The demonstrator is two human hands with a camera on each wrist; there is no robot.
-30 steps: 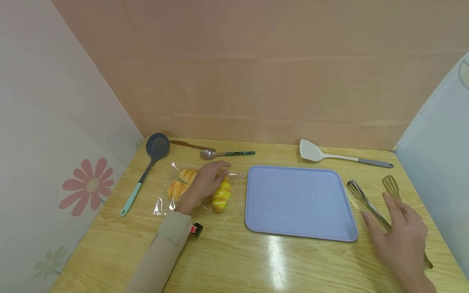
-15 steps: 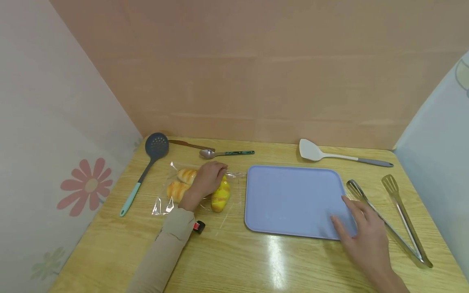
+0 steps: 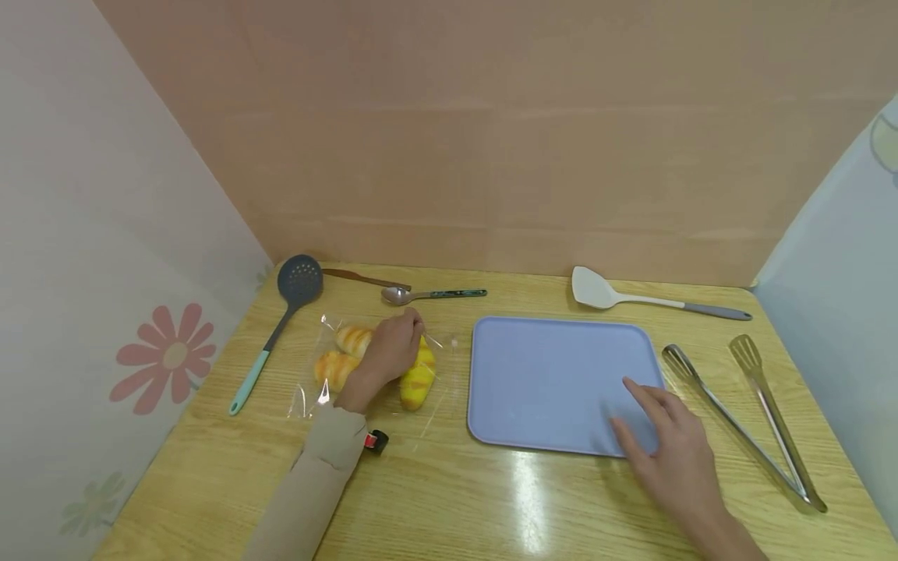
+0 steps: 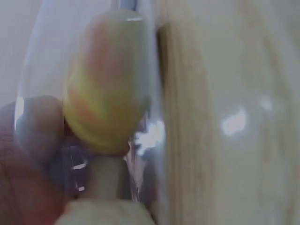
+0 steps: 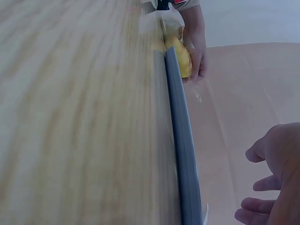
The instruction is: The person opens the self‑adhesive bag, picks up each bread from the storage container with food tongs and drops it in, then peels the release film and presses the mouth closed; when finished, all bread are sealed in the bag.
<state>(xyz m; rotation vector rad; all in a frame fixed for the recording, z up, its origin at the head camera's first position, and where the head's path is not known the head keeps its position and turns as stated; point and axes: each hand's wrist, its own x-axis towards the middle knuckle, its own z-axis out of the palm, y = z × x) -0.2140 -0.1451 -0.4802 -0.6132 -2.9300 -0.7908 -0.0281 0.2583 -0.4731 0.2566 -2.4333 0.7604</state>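
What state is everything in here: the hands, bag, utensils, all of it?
Clear plastic bag: gripped by the left hand; seal unclear
Bread rolls: inside the bag
Right hand: relaxed, holding nothing
Blue tray: flat, rim up
Metal tongs: spread apart, untouched
Slotted skimmer: lying untouched
Spoon: lying untouched
White-headed spatula: lying untouched
Brown knife-like utensil: lying untouched

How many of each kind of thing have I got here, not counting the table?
Clear bag: 1
Breads inside it: 3 visible; the left hand may hide more
Tray: 1
Tongs: 1
Spatula: 1
Skimmer: 1
Spoon: 1
Thin brown utensil: 1
Total: 10 visible
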